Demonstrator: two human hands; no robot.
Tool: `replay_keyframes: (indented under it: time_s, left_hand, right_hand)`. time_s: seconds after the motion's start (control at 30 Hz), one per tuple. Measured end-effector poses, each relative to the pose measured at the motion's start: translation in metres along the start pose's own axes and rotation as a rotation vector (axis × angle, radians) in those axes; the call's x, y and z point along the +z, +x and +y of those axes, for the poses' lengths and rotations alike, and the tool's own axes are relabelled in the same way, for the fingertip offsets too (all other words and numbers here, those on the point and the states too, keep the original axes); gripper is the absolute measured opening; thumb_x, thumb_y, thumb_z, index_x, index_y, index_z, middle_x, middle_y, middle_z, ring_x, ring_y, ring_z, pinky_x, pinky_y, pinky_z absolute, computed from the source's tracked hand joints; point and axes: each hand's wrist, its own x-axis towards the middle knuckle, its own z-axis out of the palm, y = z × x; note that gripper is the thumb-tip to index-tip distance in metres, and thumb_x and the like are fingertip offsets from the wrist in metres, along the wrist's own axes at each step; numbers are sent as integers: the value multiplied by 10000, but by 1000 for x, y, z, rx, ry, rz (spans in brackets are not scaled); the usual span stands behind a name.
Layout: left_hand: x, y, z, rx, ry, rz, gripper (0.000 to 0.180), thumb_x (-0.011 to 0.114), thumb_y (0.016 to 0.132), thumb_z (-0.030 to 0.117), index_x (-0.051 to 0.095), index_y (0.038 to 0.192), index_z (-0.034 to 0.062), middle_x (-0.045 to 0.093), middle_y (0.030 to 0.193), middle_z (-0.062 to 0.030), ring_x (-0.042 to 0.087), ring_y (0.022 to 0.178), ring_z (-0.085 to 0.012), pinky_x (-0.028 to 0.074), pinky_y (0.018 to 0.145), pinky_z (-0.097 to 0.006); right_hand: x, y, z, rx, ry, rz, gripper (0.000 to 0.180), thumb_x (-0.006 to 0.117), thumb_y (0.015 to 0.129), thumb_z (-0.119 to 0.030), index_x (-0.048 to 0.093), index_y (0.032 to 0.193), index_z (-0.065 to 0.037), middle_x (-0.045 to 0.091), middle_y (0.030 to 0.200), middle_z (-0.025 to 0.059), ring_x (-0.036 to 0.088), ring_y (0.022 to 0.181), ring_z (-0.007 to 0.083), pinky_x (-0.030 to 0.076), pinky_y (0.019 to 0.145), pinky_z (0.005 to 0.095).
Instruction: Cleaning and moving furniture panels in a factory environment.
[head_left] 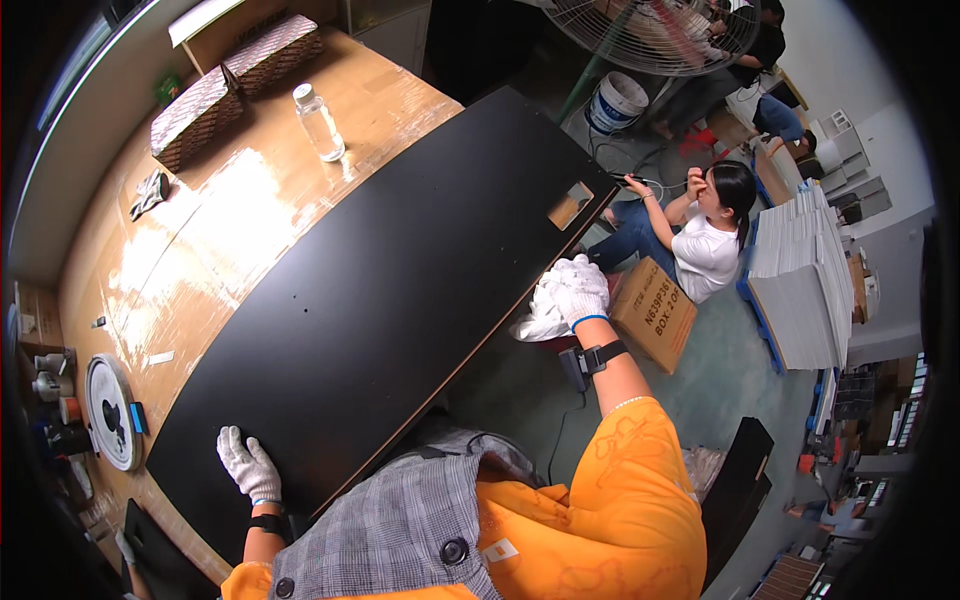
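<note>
- Head view: a long black panel [350, 280] lies over the worktop [390, 95], its right end reaching past the worktop's visible right edge.
- Left gloved hand [247, 467] rests flat by the panel's left end, close to its near edge, fingers spread, gripping nothing.
- Right gloved hand [580, 288] is gathered around a white cloth [537, 322] at the panel's long near edge, toward the right end; exact finger placement is hidden.
- Step in hand, as I judge it: wiping the panel, with the left hand steadying it.
- Next move would call for even pressure along that edge and care near the rectangular cutout [570, 206] at the right end.
- Clear bottle [320, 123] stands beyond the panel, toward the worktop's right edge, well apart from both hands.
</note>
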Motion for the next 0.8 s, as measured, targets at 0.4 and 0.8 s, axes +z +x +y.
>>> replay_keyframes:
  time_s: [0.4,0.8]
  left_hand:
    - [3,0,-4,-5,-4,20,396,519,921,175,496,1293,42,449,1386,-175,379,1314,-343,267,1116,-442]
    - [0,0,4,-4,4,40,375,508,933,178,511,1278,30,476,1362,-169,400,1299,-335,284,1106,-430]
  right_hand:
    - [20,18,1,0,-84,-98,465,698,710,-429,676,1059,-121,575,1155,147,564,1099,320,507,882,455]
    - [42,11,-3,-12,-43,-20,313,655,773,-357,704,996,-142,597,1105,145,586,1076,328,524,828,449]
